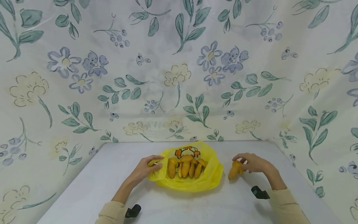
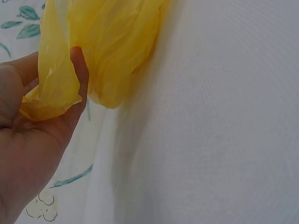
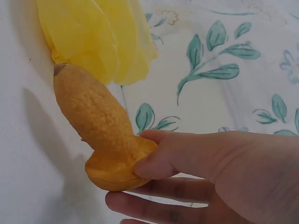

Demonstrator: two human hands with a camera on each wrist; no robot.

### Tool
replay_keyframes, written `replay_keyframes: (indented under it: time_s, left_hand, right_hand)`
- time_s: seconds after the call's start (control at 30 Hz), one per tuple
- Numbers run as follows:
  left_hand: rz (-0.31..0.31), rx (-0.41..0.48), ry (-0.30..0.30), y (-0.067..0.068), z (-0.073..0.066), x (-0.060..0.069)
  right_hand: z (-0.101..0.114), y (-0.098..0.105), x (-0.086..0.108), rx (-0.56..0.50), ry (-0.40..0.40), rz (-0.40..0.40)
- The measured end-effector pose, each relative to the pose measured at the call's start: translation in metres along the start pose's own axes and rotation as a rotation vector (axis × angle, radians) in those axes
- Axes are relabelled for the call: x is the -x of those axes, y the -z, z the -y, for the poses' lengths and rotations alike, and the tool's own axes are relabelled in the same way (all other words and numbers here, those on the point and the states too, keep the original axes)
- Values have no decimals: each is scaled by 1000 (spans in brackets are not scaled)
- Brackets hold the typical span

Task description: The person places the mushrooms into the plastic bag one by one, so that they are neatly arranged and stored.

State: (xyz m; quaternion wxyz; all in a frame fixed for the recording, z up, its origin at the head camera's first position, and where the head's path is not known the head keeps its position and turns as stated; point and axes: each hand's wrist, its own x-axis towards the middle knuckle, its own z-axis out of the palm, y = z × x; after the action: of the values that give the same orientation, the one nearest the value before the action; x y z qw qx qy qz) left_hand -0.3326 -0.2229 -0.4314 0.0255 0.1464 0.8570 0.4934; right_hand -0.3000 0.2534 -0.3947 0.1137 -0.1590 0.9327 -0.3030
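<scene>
A yellow plastic bag [image 1: 215, 180] lies spread on the table, and several orange-brown mushrooms [image 1: 185, 166] sit side by side on it. At its left side my left hand [image 1: 143, 168] holds the bag's edge; in the left wrist view the thin film [image 2: 58, 79] folds over between thumb and fingers. To the right of the bag, my right hand [image 1: 254, 162] pinches a single mushroom [image 3: 96, 112] by its cap, thumb on one side and fingers on the other. Its thick stem points away from the palm, with a dark tip at the end. Part of the cap is hidden by the thumb.
The white table [image 1: 112, 174] extends around the bag. A floral-patterned sheet [image 1: 156, 102] rises behind the table and along its sides. On the bag is an orange and black print [image 1: 188, 151]. Dark wrist cameras [image 1: 133, 211] sit near both sleeves.
</scene>
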Motion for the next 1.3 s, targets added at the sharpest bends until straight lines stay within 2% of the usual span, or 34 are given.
replay_keyframes:
  time_s: [0.4,0.67,0.9,1.3]
  left_hand:
    - [-1,-1,0,0,1,0]
    - [4,6,16,1,0,1]
    - [4,-8,2,2,-2,0]
    - [8,-1,4,0,-3,3]
  right_hand:
    - [10,1,3,-3,16,-63]
    - [12,-1,0,39,54,-121]
    - [19,3,1,73,104,-185]
    - [35,-1,2,85,87,-193]
